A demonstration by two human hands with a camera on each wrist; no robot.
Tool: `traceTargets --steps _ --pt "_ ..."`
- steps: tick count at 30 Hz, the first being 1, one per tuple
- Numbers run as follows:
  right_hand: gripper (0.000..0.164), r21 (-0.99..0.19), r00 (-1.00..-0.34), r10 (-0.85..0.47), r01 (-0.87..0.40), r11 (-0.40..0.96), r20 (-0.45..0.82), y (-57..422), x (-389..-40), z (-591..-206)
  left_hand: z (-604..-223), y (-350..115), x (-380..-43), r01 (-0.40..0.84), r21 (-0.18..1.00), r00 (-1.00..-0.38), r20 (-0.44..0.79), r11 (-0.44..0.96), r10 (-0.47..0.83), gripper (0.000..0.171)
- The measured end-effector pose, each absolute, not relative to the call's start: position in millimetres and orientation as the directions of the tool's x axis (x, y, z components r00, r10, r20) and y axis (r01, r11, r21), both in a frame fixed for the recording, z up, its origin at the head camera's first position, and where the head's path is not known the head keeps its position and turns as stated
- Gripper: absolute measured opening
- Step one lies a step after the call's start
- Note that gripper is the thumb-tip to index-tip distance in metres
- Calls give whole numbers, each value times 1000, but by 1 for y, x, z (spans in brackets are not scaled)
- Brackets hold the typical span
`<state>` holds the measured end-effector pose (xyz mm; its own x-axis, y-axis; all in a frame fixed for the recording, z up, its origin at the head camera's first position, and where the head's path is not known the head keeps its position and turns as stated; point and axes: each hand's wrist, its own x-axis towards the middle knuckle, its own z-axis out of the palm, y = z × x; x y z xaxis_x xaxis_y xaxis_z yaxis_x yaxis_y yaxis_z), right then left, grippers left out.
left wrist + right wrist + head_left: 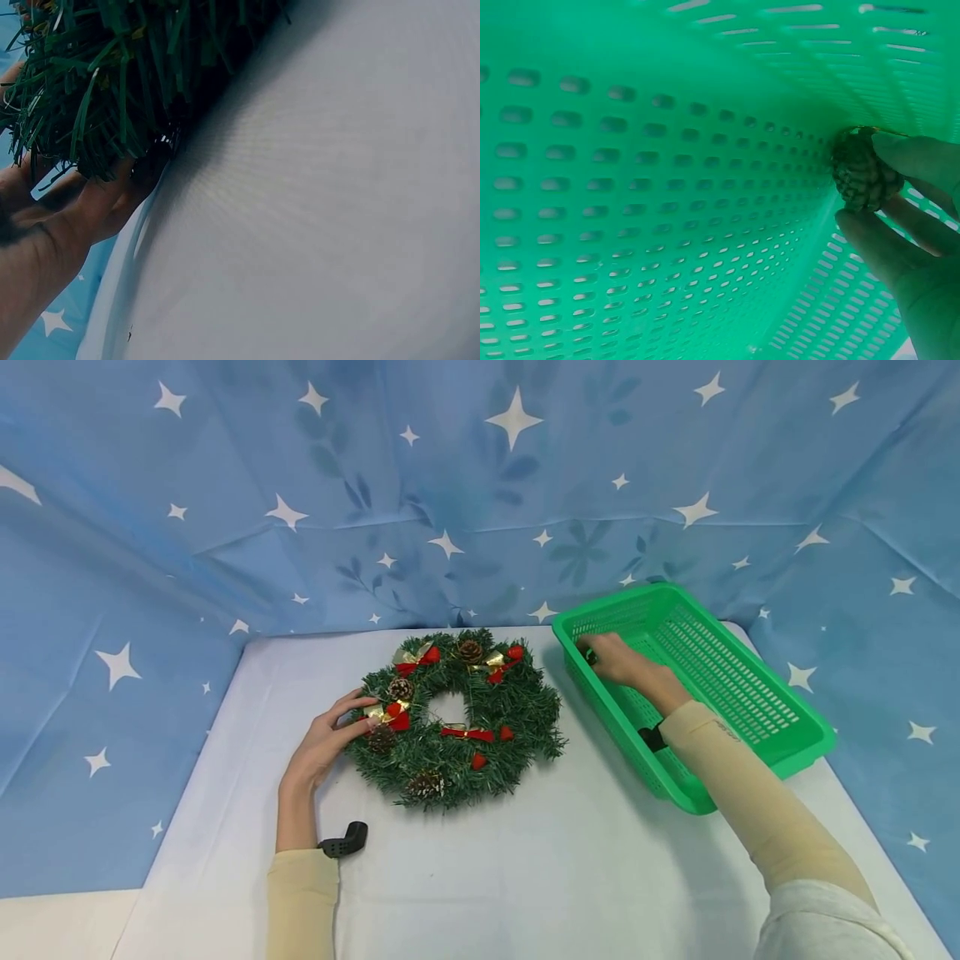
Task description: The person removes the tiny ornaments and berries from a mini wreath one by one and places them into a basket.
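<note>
Seen at a white-covered table (555,877) before star-printed blue drapes (480,485): pinching a pinecone (862,172) inside a green basket (720,681) with the right hand (617,660), gripping a wreath (528,718) by its edge with the left hand (321,742).

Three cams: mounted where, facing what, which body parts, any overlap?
Head: on the head, facing forward-down at wreath and green basket; both forearms, left hand and right hand show.
Left wrist: on that wrist, facing the wreath's edge and tabletop; left hand shows.
Right wrist: on that wrist, facing inside the basket; right hand pinches a pine cone.
Shared: head and left wrist, wreath and left hand; head and right wrist, basket and right hand.
</note>
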<state>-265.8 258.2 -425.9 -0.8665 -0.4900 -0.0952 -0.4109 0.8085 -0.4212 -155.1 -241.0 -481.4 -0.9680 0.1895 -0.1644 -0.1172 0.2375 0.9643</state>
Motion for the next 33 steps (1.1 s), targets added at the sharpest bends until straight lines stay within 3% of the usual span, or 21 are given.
traceTargets --steps 2,16,33 --pt "51 -420 -870 -483 -403 813 -101 258 -266 -426 -481 -241 -156 -124 964 -968 -170 236 186 55" --pt "33 -399 -885 -463 -407 822 -51 260 -266 -412 -480 -238 -156 -146 965 -965 -187 217 182 55" --pt "24 -422 -898 -437 -415 806 48 258 -258 -379 -479 -239 -156 -143 964 -965 -187 225 187 57"
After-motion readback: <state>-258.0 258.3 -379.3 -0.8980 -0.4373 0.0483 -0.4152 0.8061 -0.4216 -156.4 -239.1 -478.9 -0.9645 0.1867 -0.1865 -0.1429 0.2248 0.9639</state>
